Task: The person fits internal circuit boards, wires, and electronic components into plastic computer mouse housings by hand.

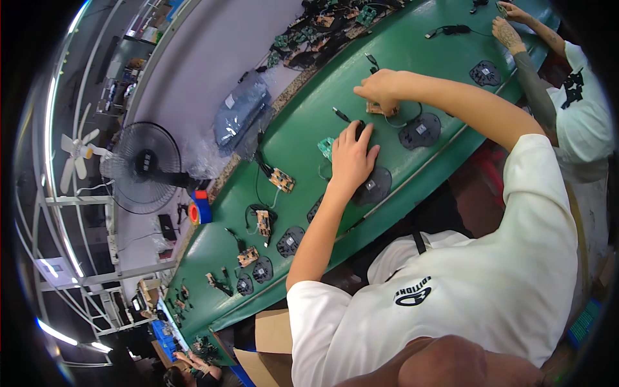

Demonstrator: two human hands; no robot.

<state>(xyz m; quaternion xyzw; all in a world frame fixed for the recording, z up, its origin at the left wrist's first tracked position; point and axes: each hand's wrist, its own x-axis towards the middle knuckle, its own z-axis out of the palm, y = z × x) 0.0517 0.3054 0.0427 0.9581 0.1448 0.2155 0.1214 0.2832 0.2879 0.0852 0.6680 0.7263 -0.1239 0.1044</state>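
Left hand (351, 157) lies flat, fingers together, pressing a dark oval shell (373, 186) onto the green belt (303, 116). Right hand (382, 89) pinches a small brown board (380, 108). Judged step: assembly; next, seating the board accurately.

Green belt (387, 58), black pads (420, 131) (white shirt (516, 284))

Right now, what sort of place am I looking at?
Most likely an electronics assembly line. A long green belt carries small circuit boards and black oval shells, with other workers' hands farther along and a fan beside it.
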